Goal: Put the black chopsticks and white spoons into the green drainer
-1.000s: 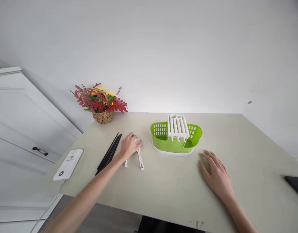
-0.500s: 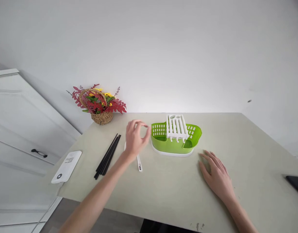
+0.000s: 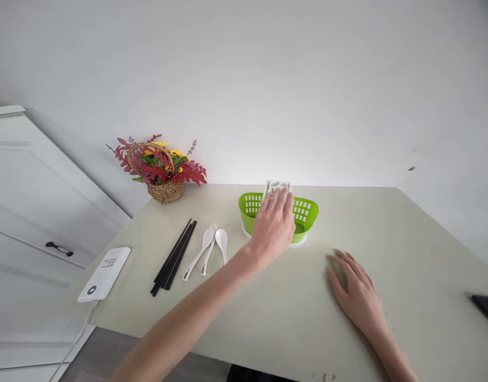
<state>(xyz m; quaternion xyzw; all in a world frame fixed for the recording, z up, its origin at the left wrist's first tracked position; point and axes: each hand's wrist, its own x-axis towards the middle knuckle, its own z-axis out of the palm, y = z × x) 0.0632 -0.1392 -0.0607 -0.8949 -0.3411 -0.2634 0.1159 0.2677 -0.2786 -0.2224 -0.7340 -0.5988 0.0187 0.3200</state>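
A green plastic cutlery holder [image 3: 247, 217] with slotted walls stands on a white base, and a white slotted rack [image 3: 279, 184] sits across its middle. My left hand [image 3: 272, 222] reaches over its front and is closed on the rack, fingers together and covering most of it; the thumb is hidden. To the right, my right hand [image 3: 354, 284] lies flat on the table, empty, fingers slightly apart. Left of the holder are a few white spoons [image 3: 207, 239], one partly behind my left forearm. Beside them lies a bundle of black chopsticks [image 3: 174, 258].
A wicker basket of artificial flowers [image 3: 164, 192] stands at the table's back left. A white power bank [image 3: 104, 275] with a cable lies at the left edge, near a white cabinet [image 3: 25, 212]. A dark object [image 3: 486, 309] rests at the far right.
My left hand has moved right from above the spoons onto the rack, uncovering the spoons. The cutlery holder has shifted slightly back and left. My right hand has stayed put.
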